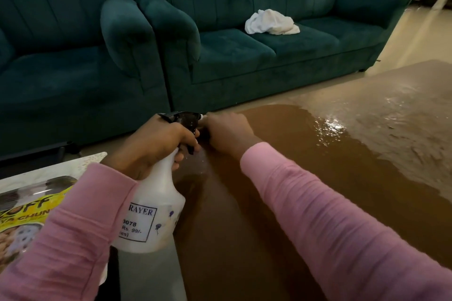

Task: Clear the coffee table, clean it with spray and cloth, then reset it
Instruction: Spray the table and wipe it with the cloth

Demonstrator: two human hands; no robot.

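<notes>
A yellow snack packet [22,212] lies left of the spray bottle [156,203]. The left hand [151,146] is wrapped round the bottle's neck, a finger at the black trigger, holding it tilted above the brown tabletop [318,154]. Just right of the nozzle, the right hand [227,132] appears to pinch its tip, fingers curled. Farther right and beyond, a white cloth [271,22] sits crumpled on the green sofa [244,56]. The translucent plastic bottle looks light and stiff, likely slick if wet; the neck seems the surest grip.

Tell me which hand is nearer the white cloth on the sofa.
Right. The right hand sits at the nozzle of the spray bottle, well short of the cloth; the left hand grips the bottle's neck, farther left.
</notes>
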